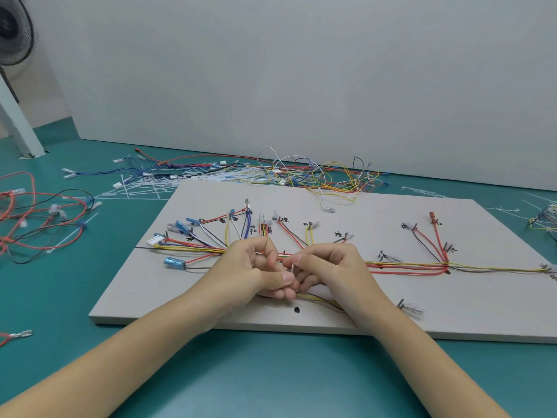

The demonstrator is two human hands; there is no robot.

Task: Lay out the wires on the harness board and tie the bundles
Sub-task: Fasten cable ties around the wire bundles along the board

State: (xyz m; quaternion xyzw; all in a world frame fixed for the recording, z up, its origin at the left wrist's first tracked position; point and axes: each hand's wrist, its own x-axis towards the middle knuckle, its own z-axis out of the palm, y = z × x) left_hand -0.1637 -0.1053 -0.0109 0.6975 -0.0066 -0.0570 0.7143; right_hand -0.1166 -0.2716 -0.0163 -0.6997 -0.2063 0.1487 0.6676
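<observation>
Here both hands [289, 273] pinch wires [407, 265] on harness board [361, 315].

Handwritten black characters on harness board [391, 297] beside wire ends; too small to read reliably.

A: Lighting even and bright, diffuse from overhead; no glare on the harness board [376, 212].

B: Shadows faint, soft beneath the forearms. Wide-angle bending noted at frame edges; fan [13, 28] at top left curved. Mild softness overall, far wires slightly smeared.
</observation>
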